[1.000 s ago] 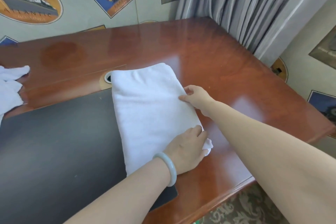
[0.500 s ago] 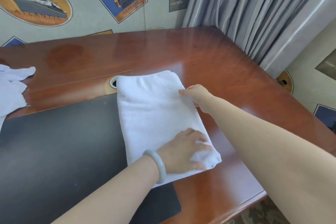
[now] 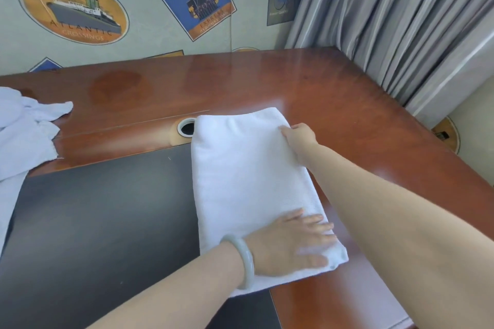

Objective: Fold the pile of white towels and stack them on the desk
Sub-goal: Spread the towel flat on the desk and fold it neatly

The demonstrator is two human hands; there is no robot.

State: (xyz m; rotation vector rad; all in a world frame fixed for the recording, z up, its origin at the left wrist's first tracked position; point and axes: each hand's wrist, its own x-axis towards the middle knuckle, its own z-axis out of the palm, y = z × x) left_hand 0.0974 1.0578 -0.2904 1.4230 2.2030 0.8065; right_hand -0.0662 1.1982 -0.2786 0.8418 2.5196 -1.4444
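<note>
Left hand (image 3: 288,244) went from gripping the towel (image 3: 240,168) corner to lying flat, fingers spread; right hand (image 3: 298,136) still pinches its far edge.

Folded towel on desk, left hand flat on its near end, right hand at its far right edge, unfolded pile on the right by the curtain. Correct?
Not quite. Head view: the unfolded pile lies at the left side of the desk, far from the curtain. The folded towel, left hand and right hand are as stated.

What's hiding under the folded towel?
The folded towel lies on the black mat and wooden desk; a round hole peeks out beside it. Anything else beneath is covered.
</note>
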